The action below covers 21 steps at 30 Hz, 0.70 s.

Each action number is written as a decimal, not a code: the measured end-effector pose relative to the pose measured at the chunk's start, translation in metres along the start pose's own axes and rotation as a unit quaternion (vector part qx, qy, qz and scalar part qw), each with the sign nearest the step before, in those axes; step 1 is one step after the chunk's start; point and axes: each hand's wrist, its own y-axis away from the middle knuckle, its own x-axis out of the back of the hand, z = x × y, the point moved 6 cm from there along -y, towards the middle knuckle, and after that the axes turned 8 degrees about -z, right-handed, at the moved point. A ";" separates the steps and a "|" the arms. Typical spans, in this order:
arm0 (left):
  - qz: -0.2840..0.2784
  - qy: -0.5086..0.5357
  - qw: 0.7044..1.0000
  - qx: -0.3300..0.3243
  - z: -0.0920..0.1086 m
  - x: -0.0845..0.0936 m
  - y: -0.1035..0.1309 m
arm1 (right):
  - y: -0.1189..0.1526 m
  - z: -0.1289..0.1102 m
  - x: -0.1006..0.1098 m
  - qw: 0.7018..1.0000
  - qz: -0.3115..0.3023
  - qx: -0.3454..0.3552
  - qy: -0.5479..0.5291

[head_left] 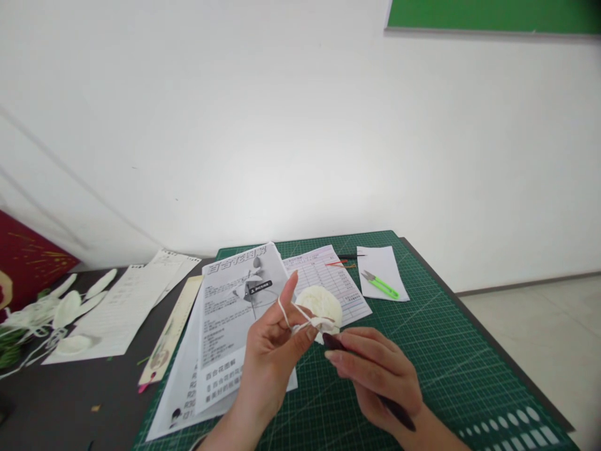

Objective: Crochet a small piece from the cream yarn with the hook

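Note:
Between its thumb and fingertips, my left hand (272, 354) pinches a small white crochet piece (323, 323). White yarn (282, 307) loops round the raised index finger of that hand and runs down to the piece. My right hand (385, 369) is closed round the dark handle of a crochet hook (397, 413), its front end close to the crochet piece. The hook's tip is too small to make out against the white work. Just behind the hands sits a cream ball of yarn (322, 302), partly hidden by the fingers.
A green cutting mat (436, 351) bears printed sheets (225, 313), a form (352, 300) and a white paper (382, 260) with green thread snips (382, 285). To the left lie a ruler-like strip (176, 326), handwritten pages (117, 307) and white crocheted petals (68, 308). A white wall stands behind.

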 end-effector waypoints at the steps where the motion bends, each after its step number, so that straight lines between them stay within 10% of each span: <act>1: 0.002 0.005 1.000 0.003 -0.001 0.000 0.001 | 0.001 0.002 0.000 0.999 0.012 -0.023 -0.019; 14: 0.056 -0.104 0.991 -0.068 -0.004 0.009 0.004 | 0.003 -0.001 -0.005 0.996 0.040 -0.078 0.008; 21: -0.010 0.003 1.000 -0.023 -0.010 0.003 -0.002 | -0.005 0.007 0.002 0.995 0.027 -0.076 -0.056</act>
